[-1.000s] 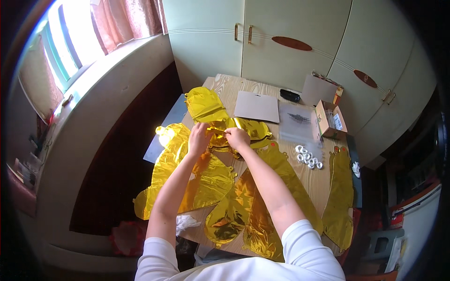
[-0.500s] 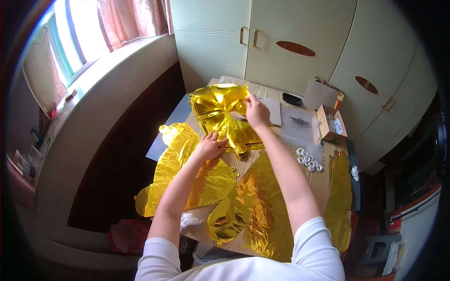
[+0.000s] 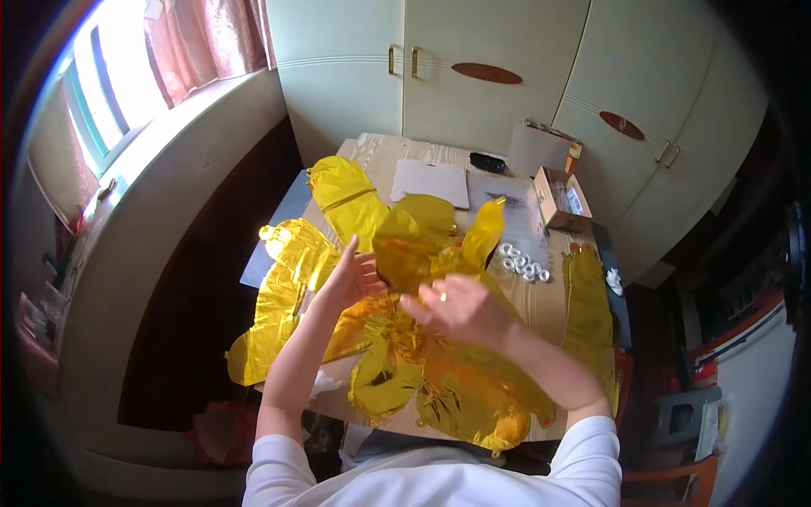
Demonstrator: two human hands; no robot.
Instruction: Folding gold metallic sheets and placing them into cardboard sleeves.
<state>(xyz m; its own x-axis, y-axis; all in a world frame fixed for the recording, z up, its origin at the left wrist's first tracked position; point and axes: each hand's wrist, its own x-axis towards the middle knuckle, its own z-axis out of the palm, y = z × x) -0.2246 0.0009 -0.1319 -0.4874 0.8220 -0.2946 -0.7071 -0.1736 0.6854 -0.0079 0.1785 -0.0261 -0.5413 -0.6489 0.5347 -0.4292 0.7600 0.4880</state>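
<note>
Flat gold foil balloons lie spread over the wooden table in front of me. One gold foil balloon (image 3: 414, 245) is unfolded in the middle, its lobes reaching to the far left and right. My left hand (image 3: 348, 280) stands at its left edge, thumb up and fingers apart, touching or very near the foil. Over its near edge is my right hand (image 3: 463, 311), smeared by motion, a ring on one finger; whether it pinches foil is unclear. A second foil balloon (image 3: 283, 287) lies at the left. Closer to me rests another foil piece (image 3: 473, 389), partly under my right forearm.
Several small white rings (image 3: 524, 264) lie to the right, near a long folded gold foil piece (image 3: 589, 296). Farther back are an open cardboard box (image 3: 562, 203), a black tray (image 3: 487, 163) and a white sheet (image 3: 429, 182). Pale cupboards (image 3: 481, 34) stand behind the table (image 3: 372, 150).
The middle balloon, earlier bunched and lifted by my right hand, is now spread out lower. My right hand came down toward me; my left hand rose off its flat press. The view shifted slightly.
</note>
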